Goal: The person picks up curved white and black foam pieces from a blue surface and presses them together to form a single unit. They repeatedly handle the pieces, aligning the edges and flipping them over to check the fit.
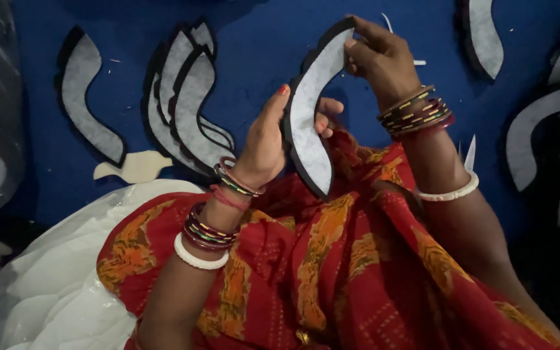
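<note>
**A:** Hands are both on 1 curved cutout (pixel 311 123), grey-white face with a black edge, held up over the lap. Left hand (pixel 264 139) has its fingers clamped round the middle of it, thumb on the near edge.

**B:** Yep, and the right hand (pixel 380 58) pinches the top tip, fingers closed on it. Underneath is a red and orange patterned cloth (pixel 332 259).

**A:** More of the same pieces sit on the blue surface (pixel 260 39): a fanned stack (pixel 189 104), a single one (pixel 85 94) further left, plus a small cream piece (pixel 134 166) by the white plastic sheet (pixel 53 279).
</note>
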